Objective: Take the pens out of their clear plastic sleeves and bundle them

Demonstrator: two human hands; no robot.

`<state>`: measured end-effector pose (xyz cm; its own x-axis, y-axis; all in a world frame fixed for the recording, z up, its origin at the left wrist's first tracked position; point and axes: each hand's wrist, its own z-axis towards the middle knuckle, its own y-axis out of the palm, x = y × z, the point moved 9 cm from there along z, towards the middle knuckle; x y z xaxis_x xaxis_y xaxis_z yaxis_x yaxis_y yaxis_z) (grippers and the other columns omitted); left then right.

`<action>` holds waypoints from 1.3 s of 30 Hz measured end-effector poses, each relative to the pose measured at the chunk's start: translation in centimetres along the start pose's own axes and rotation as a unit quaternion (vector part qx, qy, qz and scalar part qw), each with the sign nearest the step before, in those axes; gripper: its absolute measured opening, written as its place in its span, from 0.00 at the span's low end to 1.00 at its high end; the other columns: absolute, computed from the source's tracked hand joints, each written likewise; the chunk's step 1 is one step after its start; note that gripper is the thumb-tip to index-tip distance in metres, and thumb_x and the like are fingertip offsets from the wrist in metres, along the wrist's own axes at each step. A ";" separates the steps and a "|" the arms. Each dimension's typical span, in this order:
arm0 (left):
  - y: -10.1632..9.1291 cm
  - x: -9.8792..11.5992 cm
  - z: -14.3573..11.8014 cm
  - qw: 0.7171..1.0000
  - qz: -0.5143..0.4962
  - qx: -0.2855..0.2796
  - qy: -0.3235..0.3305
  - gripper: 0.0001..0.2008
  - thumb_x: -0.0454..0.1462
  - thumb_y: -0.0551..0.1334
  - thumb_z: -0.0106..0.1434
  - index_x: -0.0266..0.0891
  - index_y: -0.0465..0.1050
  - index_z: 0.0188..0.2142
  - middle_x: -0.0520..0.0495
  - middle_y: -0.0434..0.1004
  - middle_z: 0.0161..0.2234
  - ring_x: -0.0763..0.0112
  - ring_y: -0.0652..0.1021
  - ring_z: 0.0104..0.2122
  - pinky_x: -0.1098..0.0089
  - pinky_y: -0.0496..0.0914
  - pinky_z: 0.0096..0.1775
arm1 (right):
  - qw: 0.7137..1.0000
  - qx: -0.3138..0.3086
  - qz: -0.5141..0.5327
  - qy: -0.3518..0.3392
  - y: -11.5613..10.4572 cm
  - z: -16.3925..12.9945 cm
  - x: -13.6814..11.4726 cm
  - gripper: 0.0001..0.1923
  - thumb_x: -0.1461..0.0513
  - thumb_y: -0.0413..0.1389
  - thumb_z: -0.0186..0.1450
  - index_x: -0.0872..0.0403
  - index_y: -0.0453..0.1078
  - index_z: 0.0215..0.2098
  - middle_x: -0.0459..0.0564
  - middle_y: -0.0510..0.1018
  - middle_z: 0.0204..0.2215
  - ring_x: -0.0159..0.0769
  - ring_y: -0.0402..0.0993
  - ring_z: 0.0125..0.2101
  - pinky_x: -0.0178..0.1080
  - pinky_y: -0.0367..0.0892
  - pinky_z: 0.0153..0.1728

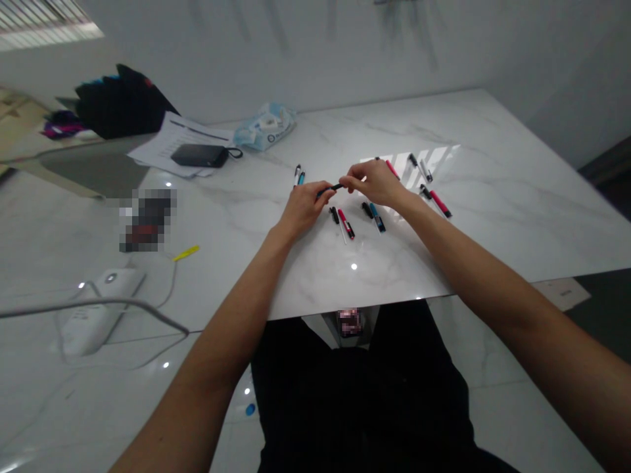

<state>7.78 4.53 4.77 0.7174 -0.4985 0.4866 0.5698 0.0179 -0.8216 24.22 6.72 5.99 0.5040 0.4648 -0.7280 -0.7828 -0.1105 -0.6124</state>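
Observing by head camera, I note both bare forearms stretched forward, converging over the glossy, white, grey-veined marble-look table (236, 217). The left hand (304, 206) pinches one end of a slim, black, rod-shaped pen piece (337, 186); the right hand (373, 183) has thumb and fingertips clamped at its other end. The piece bridges the gap between them. Nearer the body lie a red, black-ended, cylindrical pen barrel (346, 224) and a teal-blue, black-ended, cylindrical pen barrel (377, 217), both smooth and plastic-looking.
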 end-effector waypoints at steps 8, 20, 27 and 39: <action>-0.1 0.1 0.1 1.000 -0.005 0.003 -0.003 0.16 0.45 0.59 0.77 0.41 0.84 0.44 0.44 0.87 0.36 0.62 0.81 0.36 0.64 0.71 0.43 | 1.000 0.005 -0.013 -0.002 -0.1 -0.1 0.0 0.23 0.43 0.65 0.71 0.53 0.82 0.34 0.52 0.85 0.30 0.42 0.80 0.36 0.46 0.72 0.45; -0.2 0.2 0.0 1.000 -0.015 0.002 -0.014 0.16 0.44 0.59 0.77 0.41 0.83 0.41 0.46 0.85 0.33 0.64 0.80 0.34 0.66 0.70 0.41 | 1.000 0.016 -0.021 0.006 -0.5 0.2 -0.3 0.19 0.45 0.68 0.69 0.51 0.81 0.35 0.51 0.85 0.33 0.44 0.80 0.40 0.46 0.68 0.48; -0.4 0.1 0.0 1.000 -0.006 0.013 -0.008 0.15 0.44 0.59 0.76 0.40 0.84 0.43 0.45 0.85 0.33 0.63 0.79 0.34 0.65 0.69 0.40 | 0.999 0.020 -0.016 -0.023 -0.3 0.0 -0.6 0.19 0.44 0.67 0.70 0.51 0.82 0.39 0.51 0.86 0.36 0.42 0.79 0.40 0.44 0.68 0.46; -0.6 -0.2 -0.1 1.000 -0.009 0.006 -0.007 0.16 0.46 0.59 0.76 0.41 0.83 0.44 0.43 0.87 0.37 0.61 0.82 0.37 0.65 0.70 0.41 | 0.999 0.009 -0.031 -0.041 0.5 0.1 -0.5 0.18 0.45 0.64 0.73 0.50 0.81 0.38 0.51 0.86 0.35 0.41 0.80 0.37 0.44 0.70 0.43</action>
<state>7.27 4.47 5.14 0.7130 -0.4863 0.5051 0.5868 0.0196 -0.8095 23.59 6.54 6.07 0.5201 0.5409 -0.6610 -0.7582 -0.0637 -0.6489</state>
